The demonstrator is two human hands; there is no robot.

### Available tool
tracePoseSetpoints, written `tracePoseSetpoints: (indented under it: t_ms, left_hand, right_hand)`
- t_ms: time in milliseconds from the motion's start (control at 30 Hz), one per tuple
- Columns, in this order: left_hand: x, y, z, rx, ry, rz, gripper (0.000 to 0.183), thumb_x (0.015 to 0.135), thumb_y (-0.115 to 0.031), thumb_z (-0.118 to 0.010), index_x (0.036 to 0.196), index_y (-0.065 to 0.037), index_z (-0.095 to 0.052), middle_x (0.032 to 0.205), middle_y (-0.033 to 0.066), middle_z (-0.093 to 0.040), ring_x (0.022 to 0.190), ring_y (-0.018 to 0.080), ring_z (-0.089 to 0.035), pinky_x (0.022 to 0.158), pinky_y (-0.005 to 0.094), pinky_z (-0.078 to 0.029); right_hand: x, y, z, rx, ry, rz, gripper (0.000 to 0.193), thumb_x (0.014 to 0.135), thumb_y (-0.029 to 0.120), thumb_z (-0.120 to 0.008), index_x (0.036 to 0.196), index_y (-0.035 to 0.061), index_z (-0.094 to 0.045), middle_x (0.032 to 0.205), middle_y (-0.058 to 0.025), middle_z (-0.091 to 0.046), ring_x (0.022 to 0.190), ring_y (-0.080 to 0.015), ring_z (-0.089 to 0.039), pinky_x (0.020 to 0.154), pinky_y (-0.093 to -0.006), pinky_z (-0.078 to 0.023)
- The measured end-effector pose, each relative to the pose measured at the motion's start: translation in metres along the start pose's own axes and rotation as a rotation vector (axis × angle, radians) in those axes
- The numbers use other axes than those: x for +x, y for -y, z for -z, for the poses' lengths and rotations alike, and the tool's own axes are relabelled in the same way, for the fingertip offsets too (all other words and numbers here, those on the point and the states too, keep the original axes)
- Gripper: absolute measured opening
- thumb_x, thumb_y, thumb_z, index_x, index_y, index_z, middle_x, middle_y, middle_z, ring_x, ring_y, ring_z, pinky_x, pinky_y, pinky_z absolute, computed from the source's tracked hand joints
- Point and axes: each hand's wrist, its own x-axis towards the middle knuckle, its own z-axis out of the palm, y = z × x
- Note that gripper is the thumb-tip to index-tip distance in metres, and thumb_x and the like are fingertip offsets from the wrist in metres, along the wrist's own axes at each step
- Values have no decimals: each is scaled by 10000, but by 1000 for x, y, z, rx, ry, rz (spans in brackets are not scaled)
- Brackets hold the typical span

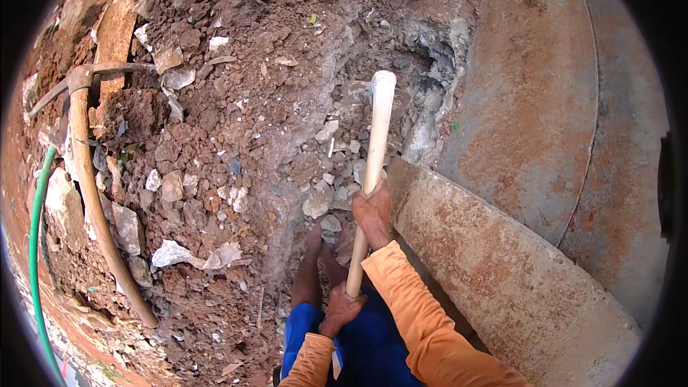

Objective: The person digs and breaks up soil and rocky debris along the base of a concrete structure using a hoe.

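Both my hands are clamped around one pale wooden handle (378, 129), fingers wrapped right about it. My left hand (342, 309) has it at the lower end, close against my blue shorts (373, 347); my right hand (373, 216) grips it higher up, well apart from the left. From there the handle runs up and away from me, leaning slightly to the right, to a whitish, rounded top end over the broken ground (what sort of head sits there, I cannot tell from this angle). Orange sleeves (416, 308) cover both my forearms.

Just past the top end, to the right, a rough grey hole (423, 57) opens in the ground, dark in its deepest part. Pale stones (317, 204) lie by my feet, near the handle. To my right a thick, rust-stained slab (494, 265) runs slantwise, with a broad flat grey surface (530, 100) beyond it. Off to my left, on reddish rubble (201, 122), lies a pick (104, 236) with a curved wooden shaft, its metal head across a plank (115, 36); a green hose (34, 244) bends along the outer side.
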Motion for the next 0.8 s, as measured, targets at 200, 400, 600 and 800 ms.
tracePoseSetpoints:
  t_ms: [200, 400, 600, 800]
  left_hand:
    - [71, -16, -6, 137, -56, -239, 344, 720, -173, -633, 1034, -33, -629, 957, 270, -658, 926, 457, -629, 812, 487, -512]
    - [239, -125, -24, -13, 111, -365, 290, 717, -149, -618, 949, 26, -628, 812, 257, -659, 751, 391, -658, 675, 435, -506]
    - [226, -8, -49, -237, 36, -227, 221, 706, -112, -651, 868, 34, -614, 673, 81, -610, 585, 160, -554, 518, 320, -439]
    - [71, 22, -3, 3, -13, -161, 340, 704, -175, -659, 992, 3, -624, 844, 189, -657, 781, 322, -627, 700, 394, -507]
  right_hand:
    - [48, -24, 21, 301, -191, 83, 282, 761, 83, -639, 998, -1, -513, 674, -82, -552, 534, -187, -559, 494, -340, -465]
    - [211, 34, 53, 135, -323, 186, 339, 737, 148, -660, 965, -76, -547, 842, -239, -640, 797, -336, -664, 742, -420, -519]
    - [173, -1, -21, -139, -169, 77, 382, 762, 155, -648, 1034, -99, -561, 1010, -346, -634, 994, -468, -632, 872, -495, -507]
    - [53, -49, -17, -7, -236, 73, 365, 737, 161, -665, 974, -92, -547, 850, -289, -627, 806, -436, -651, 727, -470, -513]
